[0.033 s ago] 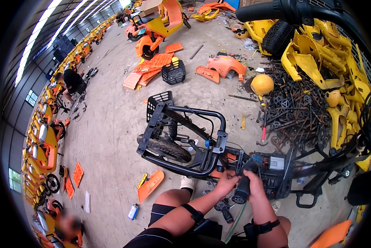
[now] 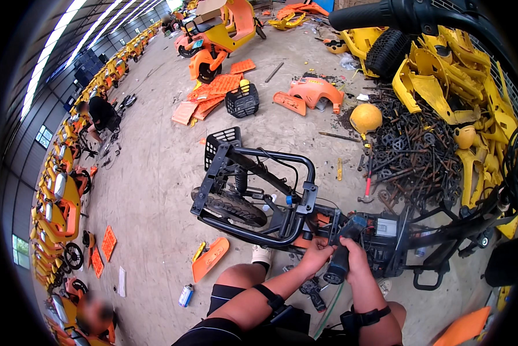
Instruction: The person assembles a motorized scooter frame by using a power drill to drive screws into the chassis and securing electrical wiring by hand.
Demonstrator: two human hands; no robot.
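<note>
My right hand (image 2: 356,252) is wrapped round the grip of a dark cordless power driver (image 2: 336,268). The driver's head lies over the middle of a stripped scooter frame (image 2: 309,199) of black tubes. Close beside the driver, my left hand (image 2: 316,256) has its fingers pinched together at the frame; what they hold, if anything, is hidden. The frame still carries a rear wheel (image 2: 236,209) and a black plastic crate-like rack (image 2: 221,144). On the floor below my hands, between my legs, lies a second dark power tool (image 2: 312,294).
A red-handled hammer (image 2: 368,181) lies beside a heap of dark metal parts (image 2: 414,150). Yellow body panels (image 2: 438,86) are piled at the right. Handlebars (image 2: 380,16) jut in above. Orange panels (image 2: 211,258) and a spray can (image 2: 186,295) lie left. A person (image 2: 101,112) crouches far left.
</note>
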